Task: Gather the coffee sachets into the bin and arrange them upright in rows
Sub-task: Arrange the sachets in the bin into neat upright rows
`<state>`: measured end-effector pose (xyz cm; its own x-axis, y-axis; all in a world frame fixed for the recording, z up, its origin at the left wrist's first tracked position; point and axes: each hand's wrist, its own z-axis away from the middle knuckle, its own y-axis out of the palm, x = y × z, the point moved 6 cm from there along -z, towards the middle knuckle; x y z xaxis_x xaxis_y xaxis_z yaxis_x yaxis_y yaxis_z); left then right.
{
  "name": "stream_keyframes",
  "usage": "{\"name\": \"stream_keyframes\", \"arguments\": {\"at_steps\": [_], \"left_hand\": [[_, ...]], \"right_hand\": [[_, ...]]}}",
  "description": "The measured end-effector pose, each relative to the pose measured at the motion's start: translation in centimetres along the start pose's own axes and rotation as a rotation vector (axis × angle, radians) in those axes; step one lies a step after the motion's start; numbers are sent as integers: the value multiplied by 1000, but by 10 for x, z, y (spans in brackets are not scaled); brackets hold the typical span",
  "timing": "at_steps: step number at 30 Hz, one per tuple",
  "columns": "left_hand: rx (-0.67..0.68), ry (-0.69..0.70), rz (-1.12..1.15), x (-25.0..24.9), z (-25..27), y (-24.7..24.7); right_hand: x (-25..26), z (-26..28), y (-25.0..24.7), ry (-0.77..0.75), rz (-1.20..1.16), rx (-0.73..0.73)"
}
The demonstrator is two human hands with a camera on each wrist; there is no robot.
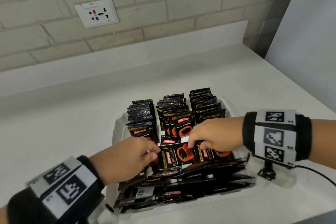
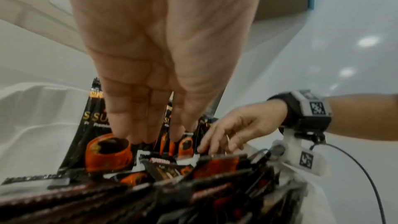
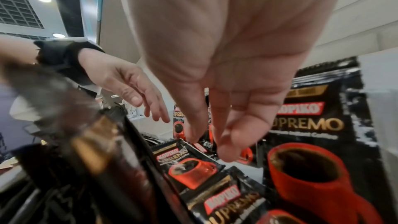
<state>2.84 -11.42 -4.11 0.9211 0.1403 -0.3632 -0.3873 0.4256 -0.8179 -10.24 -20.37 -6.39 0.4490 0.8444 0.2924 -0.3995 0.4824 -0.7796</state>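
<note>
A white plastic bin (image 1: 116, 132) sits on the counter. Three rows of black Kopiko sachets stand upright at its far end: left row (image 1: 141, 120), middle row (image 1: 174, 114), right row (image 1: 205, 105). Loose sachets (image 1: 181, 180) lie piled in the near half. On top of the pile a sachet (image 1: 174, 154) lies flat, face up. My left hand (image 1: 152, 151) reaches its left edge with straight fingers (image 2: 120, 117). My right hand (image 1: 196, 143) rests fingertips on its upper edge and on the neighbouring sachet (image 1: 214, 152); thumb and fingers (image 3: 232, 142) are apart and hold nothing.
A tiled wall with a socket plate (image 1: 97, 12) runs behind the white counter (image 1: 63, 114). A white panel (image 1: 309, 42) stands at the right. A black cable (image 1: 318, 174) trails from my right wrist over the counter.
</note>
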Motion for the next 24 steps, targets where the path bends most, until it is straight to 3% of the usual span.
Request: {"name": "stream_keyframes", "arguments": {"at_steps": [8,13,19,24], "left_hand": [[197,-96,-125,-4,-25,31],[224,-137,-175,-5,-33,44],[151,-215,-5,-5,-37,42],[66,-312,356,3,-37,32]], "right_hand": [[19,-21,3,-85,67,34],[22,-27,5,-67,100,84],[26,-30,9,-58,162,170],[28,-31,7,-49,203,204]]}}
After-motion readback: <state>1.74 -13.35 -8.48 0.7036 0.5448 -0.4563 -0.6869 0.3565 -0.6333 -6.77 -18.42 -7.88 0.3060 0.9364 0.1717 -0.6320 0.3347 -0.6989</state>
